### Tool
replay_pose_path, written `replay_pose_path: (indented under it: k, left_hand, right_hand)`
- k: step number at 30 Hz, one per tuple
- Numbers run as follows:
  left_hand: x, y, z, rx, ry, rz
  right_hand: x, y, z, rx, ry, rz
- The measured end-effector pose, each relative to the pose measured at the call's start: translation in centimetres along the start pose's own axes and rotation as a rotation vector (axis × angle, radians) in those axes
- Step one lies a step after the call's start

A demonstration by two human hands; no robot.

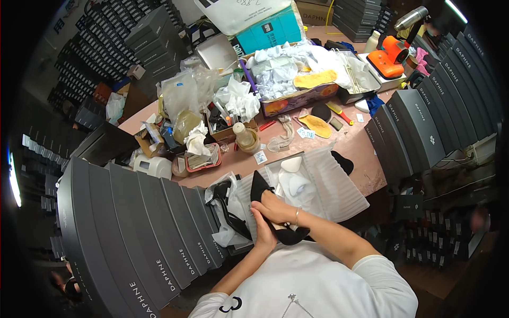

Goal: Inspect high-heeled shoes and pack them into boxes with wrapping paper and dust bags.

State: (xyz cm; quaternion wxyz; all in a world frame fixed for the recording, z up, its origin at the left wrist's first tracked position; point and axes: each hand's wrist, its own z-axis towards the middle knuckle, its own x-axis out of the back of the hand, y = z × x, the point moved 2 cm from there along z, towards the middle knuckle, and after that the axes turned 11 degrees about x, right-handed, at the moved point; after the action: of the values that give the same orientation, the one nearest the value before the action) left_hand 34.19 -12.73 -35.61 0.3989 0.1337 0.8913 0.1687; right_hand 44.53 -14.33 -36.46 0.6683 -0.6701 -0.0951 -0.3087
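Observation:
A black pointed-toe shoe [259, 183] is held in front of my chest, its toe directed away from me. My left hand [264, 231] is closed along its left side. Across its opening lies my right hand [278, 208], fingers bent around the upper and partly hidden. Just left of the hands, another black shoe [231, 211] rests in white tissue in a box. Beyond my right hand are crumpled white paper [298, 186] and a ribbed white wrapping sheet [342, 197].
Stacked grey shoeboxes [122, 222] rise close on my left, with more boxes [419, 124] at the right. On the pink table [366, 175] stand a plastic bottle [245, 137], a red basket [204, 160], a carton of paper [286, 103], yellow insoles [316, 126] and an orange device [389, 57].

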Motion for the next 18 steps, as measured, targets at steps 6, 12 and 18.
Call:
replay_pose_path:
  k: [6,12,18]
  left_hand:
    - [3.4,-0.3,-0.7,-0.058,0.059,0.112]
    - [3.7,6.0,1.6,0.195,0.021,0.286]
    - [6.9,5.7,6.3,0.061,0.170,0.396]
  right_hand:
    - [-2.2,-1.5,1.3,-0.184,-0.033,0.319]
    - [-2.5,-2.7,-2.3,0.122,0.064,0.021]
    - [-5.1,-2.5,-1.3,0.144,0.245,0.119]
